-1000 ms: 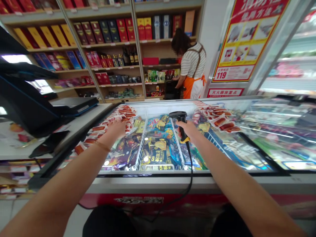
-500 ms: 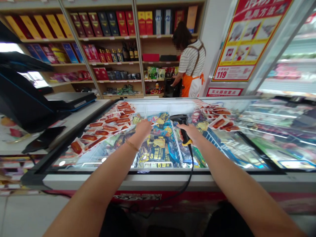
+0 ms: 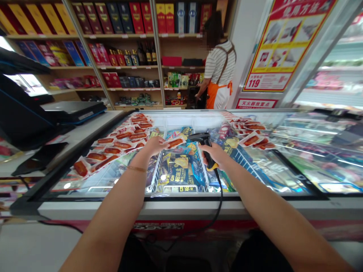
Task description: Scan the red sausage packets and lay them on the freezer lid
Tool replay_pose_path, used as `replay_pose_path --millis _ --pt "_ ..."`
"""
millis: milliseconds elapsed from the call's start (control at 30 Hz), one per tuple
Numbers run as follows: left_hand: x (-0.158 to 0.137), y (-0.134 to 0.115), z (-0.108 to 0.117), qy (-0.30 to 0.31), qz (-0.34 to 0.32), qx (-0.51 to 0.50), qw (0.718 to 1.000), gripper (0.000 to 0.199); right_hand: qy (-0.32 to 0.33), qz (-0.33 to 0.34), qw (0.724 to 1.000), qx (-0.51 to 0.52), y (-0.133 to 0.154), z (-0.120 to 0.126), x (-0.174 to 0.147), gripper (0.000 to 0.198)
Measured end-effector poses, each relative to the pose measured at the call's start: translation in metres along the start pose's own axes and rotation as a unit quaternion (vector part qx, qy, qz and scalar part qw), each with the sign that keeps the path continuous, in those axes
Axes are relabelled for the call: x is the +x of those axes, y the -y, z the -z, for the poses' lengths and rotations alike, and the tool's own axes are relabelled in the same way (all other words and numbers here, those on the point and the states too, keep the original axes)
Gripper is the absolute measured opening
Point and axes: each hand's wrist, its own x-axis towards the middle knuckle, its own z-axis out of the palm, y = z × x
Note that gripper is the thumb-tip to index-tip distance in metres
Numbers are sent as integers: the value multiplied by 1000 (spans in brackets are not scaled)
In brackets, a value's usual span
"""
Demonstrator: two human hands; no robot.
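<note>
My left hand [image 3: 156,146] pinches the left end of a clear-wrapped sausage pack [image 3: 176,142] above the middle of the freezer's glass top. In my right hand [image 3: 212,155] is a black and yellow barcode scanner [image 3: 208,153], gripped by its handle. The scanner's head points left, close to the pack's right end. Its black cable [image 3: 220,196] hangs down over the freezer's front edge. More wrapped sausages [image 3: 123,145] lie in rows on the glass to the left. A smaller pile of sausage packs [image 3: 252,132] rests to the right.
Under the freezer's glass [image 3: 119,173] are bagged goods [image 3: 181,172] in white wire baskets. A weighing scale [image 3: 76,109] stands on the counter at left. Behind the freezer, a person in an orange apron [image 3: 218,75] faces shelves of boxed bottles [image 3: 113,22].
My left hand has shifted left and turned, so the sausage pack now shows flat beside the scanner. The scanner has moved slightly left. The whole view has shifted a little.
</note>
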Motion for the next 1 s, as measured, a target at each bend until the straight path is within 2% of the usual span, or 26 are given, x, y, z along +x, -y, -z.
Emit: replay_pose_path --millis 133,233,367,467,767,1000 --pt "5 1 -8 -28 -28 -60 997 20 6 10 1000 -7 0 -4 -3 23" --pt "9 0 -17 -60 -9 -118 991 13 8 9 1000 -18 1 -6 -6 21" --pt "10 -5 -25 -79 21 -251 965 11 27 25 999 -24 0 -8 -10 22" --pt "9 -9 -27 -87 -1 -305 949 11 41 53 997 -45 0 -10 -14 25" --pt "11 -8 -25 -151 -51 -312 937 14 70 85 988 -107 5 -17 -27 27" --pt "10 -10 -23 -152 -49 -311 937 16 93 92 984 -123 5 -16 -28 26"
